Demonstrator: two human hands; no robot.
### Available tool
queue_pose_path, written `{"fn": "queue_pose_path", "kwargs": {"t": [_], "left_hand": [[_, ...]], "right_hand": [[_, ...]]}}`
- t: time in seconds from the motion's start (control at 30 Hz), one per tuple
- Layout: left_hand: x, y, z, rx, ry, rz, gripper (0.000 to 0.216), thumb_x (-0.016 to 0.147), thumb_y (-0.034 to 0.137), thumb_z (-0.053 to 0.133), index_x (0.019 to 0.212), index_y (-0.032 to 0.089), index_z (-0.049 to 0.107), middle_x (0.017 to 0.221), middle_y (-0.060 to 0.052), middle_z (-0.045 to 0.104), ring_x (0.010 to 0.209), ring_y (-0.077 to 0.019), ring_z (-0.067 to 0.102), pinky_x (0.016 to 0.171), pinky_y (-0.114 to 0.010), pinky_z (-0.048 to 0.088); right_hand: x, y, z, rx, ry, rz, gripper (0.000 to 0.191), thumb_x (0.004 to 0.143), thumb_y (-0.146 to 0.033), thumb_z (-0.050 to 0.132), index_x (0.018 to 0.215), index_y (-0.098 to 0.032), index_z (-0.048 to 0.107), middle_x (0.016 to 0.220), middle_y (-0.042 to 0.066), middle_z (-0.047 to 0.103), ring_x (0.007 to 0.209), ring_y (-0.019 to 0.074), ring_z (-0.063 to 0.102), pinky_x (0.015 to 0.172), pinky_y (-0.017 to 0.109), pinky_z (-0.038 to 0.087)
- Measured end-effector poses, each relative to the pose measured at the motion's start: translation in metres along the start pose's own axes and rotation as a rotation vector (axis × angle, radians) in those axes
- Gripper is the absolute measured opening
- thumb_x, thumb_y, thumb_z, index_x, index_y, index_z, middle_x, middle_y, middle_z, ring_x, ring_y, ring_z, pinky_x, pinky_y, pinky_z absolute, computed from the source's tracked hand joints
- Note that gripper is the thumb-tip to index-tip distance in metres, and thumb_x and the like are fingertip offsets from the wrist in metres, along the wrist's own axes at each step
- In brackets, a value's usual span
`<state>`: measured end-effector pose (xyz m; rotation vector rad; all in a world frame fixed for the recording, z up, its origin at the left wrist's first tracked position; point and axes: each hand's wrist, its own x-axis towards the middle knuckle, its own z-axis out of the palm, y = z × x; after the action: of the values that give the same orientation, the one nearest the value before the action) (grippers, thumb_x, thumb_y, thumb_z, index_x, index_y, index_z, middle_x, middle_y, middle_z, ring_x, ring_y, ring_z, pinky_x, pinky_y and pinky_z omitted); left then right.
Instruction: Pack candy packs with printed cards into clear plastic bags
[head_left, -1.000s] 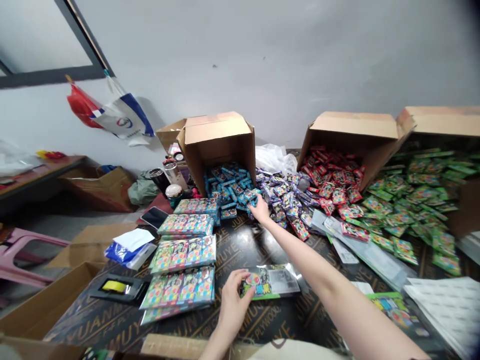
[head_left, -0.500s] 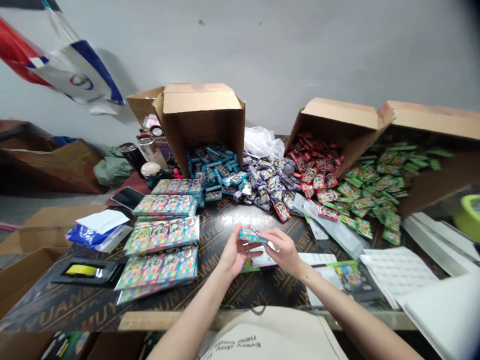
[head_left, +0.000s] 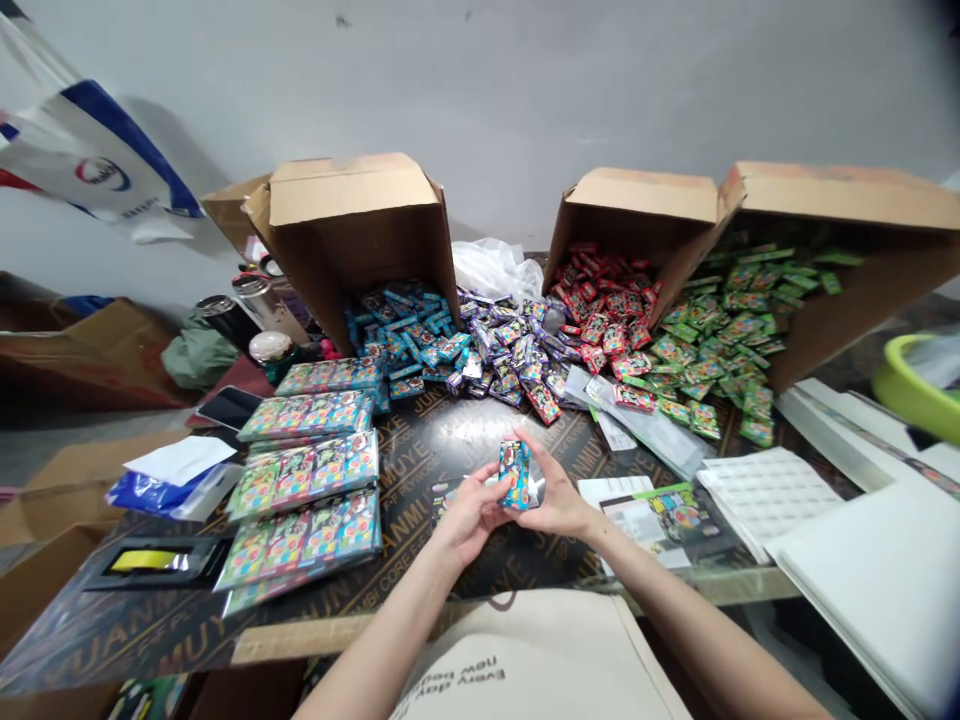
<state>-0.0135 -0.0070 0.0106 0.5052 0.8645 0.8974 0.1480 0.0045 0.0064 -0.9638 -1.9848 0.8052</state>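
A small blue printed box (head_left: 514,474) stands on end between my two hands above the dark printed tabletop, its colourful front facing me. My left hand (head_left: 472,515) pinches its lower left side, the thumb lying across the front. Around the right side and top curl the fingers of my right hand (head_left: 556,492). Whether a second box sits behind it, I cannot make out. Left of my hands lie stacks of clear-wrapped packs (head_left: 304,475), each showing a row of small boxes. Just right of my right forearm is a flat printed card with a green edge (head_left: 671,515).
Cartons lie tipped along the wall, with piles of blue boxes (head_left: 409,330), purple boxes (head_left: 506,340), red boxes (head_left: 611,310) and green boxes (head_left: 720,350) spilling forward. A tape dispenser (head_left: 157,562) and phone (head_left: 231,406) are at left. White sheets (head_left: 750,495) lie at right.
The blue box has turned from lying lengthwise to standing on end. My right hand has shifted from its end to its side and top. The view has swung slightly right.
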Motion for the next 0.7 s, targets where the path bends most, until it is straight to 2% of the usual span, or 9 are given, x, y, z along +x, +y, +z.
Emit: {"fn": "queue_pose_path", "kwargs": {"t": [0.07,0.13,0.2,0.27,0.37,0.47,0.57,0.63,0.7], "left_hand": [[-0.002,-0.002,0.004,0.118,0.080,0.096,0.047,0.064,0.030,0.071,0.106,0.015,0.056,0.091,-0.007,0.064,0.071,-0.0136,0.062,0.062,-0.024,0.050],[-0.003,-0.003,0.007,0.265,0.140,0.188,0.047,0.059,0.031,0.073,0.101,0.014,0.060,0.087,-0.006,0.065,0.073,-0.0153,0.061,0.061,-0.024,0.049],[-0.004,-0.003,0.009,0.373,0.125,0.232,0.041,0.054,0.028,0.076,0.090,0.011,0.064,0.078,-0.003,0.065,0.069,-0.0152,0.060,0.062,-0.024,0.047],[-0.006,-0.003,0.010,0.334,0.037,0.215,0.035,0.056,0.027,0.075,0.086,0.011,0.065,0.075,-0.003,0.065,0.068,-0.0149,0.059,0.066,-0.024,0.046],[-0.012,0.000,0.012,0.088,-0.153,0.108,0.041,0.067,0.038,0.065,0.100,0.013,0.060,0.089,-0.008,0.066,0.076,-0.0179,0.061,0.072,-0.030,0.047],[-0.014,0.003,0.012,0.040,-0.227,0.011,0.039,0.070,0.035,0.063,0.102,0.012,0.059,0.090,-0.010,0.065,0.074,-0.0174,0.062,0.071,-0.032,0.048],[-0.010,0.002,0.010,0.163,-0.141,0.031,0.033,0.064,0.025,0.071,0.093,0.012,0.060,0.083,-0.007,0.065,0.067,-0.0136,0.061,0.067,-0.028,0.048],[-0.005,-0.002,0.007,0.270,-0.030,0.117,0.032,0.058,0.023,0.075,0.084,0.011,0.060,0.073,-0.003,0.064,0.061,-0.0112,0.058,0.061,-0.025,0.047],[0.000,-0.006,0.004,0.380,0.049,0.197,0.032,0.053,0.023,0.078,0.074,0.011,0.057,0.064,0.000,0.061,0.055,-0.0092,0.055,0.057,-0.022,0.046]], "right_hand": [[0.002,-0.004,-0.001,-0.119,-0.014,-0.027,0.096,0.054,-0.019,0.068,0.137,-0.022,0.018,0.131,0.011,0.037,0.117,0.0276,0.037,0.099,0.043,0.029],[0.005,-0.008,-0.004,-0.221,-0.085,-0.052,0.096,0.051,-0.019,0.068,0.135,-0.023,0.024,0.126,0.011,0.041,0.114,0.0299,0.039,0.096,0.047,0.028],[0.005,-0.011,-0.006,-0.241,-0.143,-0.065,0.093,0.051,-0.021,0.069,0.134,-0.024,0.027,0.121,0.010,0.044,0.111,0.0299,0.040,0.096,0.049,0.027],[0.003,-0.011,-0.006,-0.143,-0.113,-0.056,0.093,0.053,-0.022,0.069,0.135,-0.025,0.026,0.121,0.008,0.045,0.111,0.0279,0.041,0.097,0.047,0.027],[-0.003,-0.008,-0.006,0.150,-0.001,0.006,0.099,0.055,-0.026,0.072,0.137,-0.025,0.016,0.125,0.008,0.042,0.112,0.0238,0.042,0.099,0.041,0.029],[-0.010,-0.004,-0.008,0.401,-0.037,0.060,0.105,0.056,-0.033,0.074,0.138,-0.026,0.007,0.128,0.009,0.041,0.114,0.0228,0.043,0.099,0.038,0.031],[-0.015,-0.002,-0.011,0.377,-0.089,0.059,0.110,0.054,-0.035,0.076,0.138,-0.025,0.007,0.134,0.011,0.035,0.120,0.0252,0.038,0.100,0.040,0.031],[-0.018,-0.001,-0.013,0.220,-0.071,0.032,0.108,0.053,-0.035,0.076,0.138,-0.024,0.010,0.138,0.011,0.028,0.125,0.0270,0.030,0.103,0.043,0.025],[-0.019,-0.002,-0.015,0.050,-0.067,-0.016,0.101,0.055,-0.033,0.074,0.137,-0.024,0.016,0.138,0.010,0.029,0.126,0.0273,0.027,0.104,0.044,0.021]]}}
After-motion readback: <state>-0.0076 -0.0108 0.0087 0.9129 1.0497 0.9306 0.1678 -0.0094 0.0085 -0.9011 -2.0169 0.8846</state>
